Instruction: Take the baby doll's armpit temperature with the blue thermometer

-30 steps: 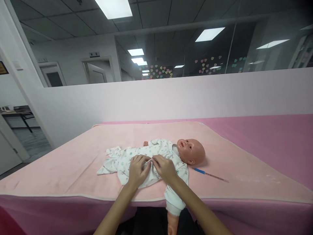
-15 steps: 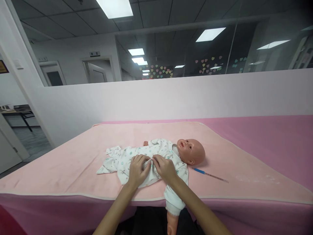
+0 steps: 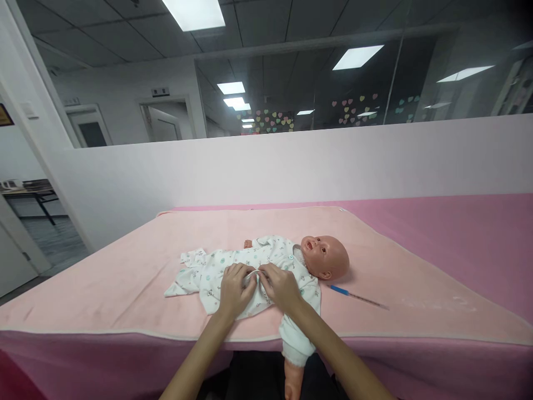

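The person's left hand (image 3: 236, 290) and right hand (image 3: 282, 286) each pinch a thin white strip (image 3: 255, 272) on the patterned outfit (image 3: 211, 272). The clothed doll (image 3: 331, 256) lies face up on a peach blanket (image 3: 104, 278), one arm (image 3: 293, 375) past the near edge, a blue-ended stick (image 3: 339, 290) near its head.

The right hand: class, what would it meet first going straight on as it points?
The right hand would probably first meet the white patterned outfit, which it touches; depth is unclear.
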The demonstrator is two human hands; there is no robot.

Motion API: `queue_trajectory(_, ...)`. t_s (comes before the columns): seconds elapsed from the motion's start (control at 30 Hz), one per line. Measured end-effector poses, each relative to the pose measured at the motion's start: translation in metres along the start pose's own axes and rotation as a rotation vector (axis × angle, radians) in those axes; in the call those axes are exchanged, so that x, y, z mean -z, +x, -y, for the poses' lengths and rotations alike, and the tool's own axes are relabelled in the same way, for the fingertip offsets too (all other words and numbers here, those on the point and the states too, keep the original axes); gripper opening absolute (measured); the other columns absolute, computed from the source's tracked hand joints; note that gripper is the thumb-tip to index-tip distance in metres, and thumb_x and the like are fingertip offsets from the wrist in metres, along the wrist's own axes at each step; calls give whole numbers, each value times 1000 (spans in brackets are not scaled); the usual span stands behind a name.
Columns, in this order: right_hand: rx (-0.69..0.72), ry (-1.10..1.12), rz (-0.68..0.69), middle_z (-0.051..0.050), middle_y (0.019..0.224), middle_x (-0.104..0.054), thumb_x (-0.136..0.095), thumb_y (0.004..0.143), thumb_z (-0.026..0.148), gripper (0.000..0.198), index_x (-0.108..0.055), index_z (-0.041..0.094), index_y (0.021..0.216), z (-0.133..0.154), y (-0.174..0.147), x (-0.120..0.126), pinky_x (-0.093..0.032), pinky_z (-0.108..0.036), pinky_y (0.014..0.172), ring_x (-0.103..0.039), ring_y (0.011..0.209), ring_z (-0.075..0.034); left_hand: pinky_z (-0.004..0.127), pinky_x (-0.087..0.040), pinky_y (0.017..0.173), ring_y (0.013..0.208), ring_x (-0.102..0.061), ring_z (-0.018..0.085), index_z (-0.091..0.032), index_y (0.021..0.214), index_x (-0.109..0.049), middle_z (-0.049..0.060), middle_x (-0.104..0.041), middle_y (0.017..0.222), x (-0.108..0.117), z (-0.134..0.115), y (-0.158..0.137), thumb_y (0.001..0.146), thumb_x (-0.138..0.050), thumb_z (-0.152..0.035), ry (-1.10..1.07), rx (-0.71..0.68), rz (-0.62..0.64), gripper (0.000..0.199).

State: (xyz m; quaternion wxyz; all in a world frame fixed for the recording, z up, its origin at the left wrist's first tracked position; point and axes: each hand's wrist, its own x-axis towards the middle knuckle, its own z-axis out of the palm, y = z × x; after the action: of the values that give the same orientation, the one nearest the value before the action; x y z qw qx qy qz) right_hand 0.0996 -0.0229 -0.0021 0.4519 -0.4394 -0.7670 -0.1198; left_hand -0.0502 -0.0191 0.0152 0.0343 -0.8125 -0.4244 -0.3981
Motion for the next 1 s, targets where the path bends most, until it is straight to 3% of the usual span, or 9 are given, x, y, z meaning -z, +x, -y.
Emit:
queue_trajectory(0.83,-36,20,25,-2,83,-66,-40,90,24,20,-60,20,91,-3,-1,-2,-40,-19,56,-61,69,-12,33,-35,72,76,-49,17,-19,78,-53,1,-58,77,0,3,0,82,-39,-20,-71,-15,17,14)
queue_trajectory(1.0,-56,52,-18,-1,79,-65,-41,89,23,20,-60,20,88,-1,0,1,-41,-19,57,-60,67,-11,32,-35,69,70,-46,16,-19,65,-46,1,-52,68,-2,6,-1,84,-40,-26,-39,4,-30,21)
